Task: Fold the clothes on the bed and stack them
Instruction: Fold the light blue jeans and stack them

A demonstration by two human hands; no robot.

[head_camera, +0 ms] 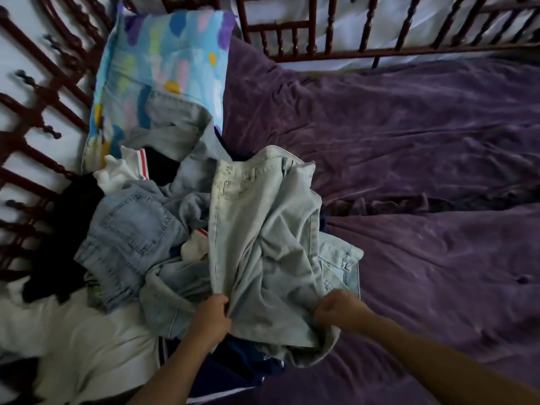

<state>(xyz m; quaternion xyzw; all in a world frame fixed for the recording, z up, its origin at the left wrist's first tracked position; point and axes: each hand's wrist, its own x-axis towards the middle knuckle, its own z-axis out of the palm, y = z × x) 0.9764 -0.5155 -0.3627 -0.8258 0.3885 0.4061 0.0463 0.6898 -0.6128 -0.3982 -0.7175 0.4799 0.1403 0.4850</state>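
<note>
The left hand pinches a side seam of the pale jeans, its fingers curled round the cloth. The right hand is a fist that bunches up the same jeans. The jeans stretch away from the fingers, with the waist at the far end. They lie on top of the pile of clothes. Blue jeans sit past the left fingers, off to the left. A white top lies further that way. A purple blanket spreads out right of the right fingers. A pillow is far beyond the pile.
</note>
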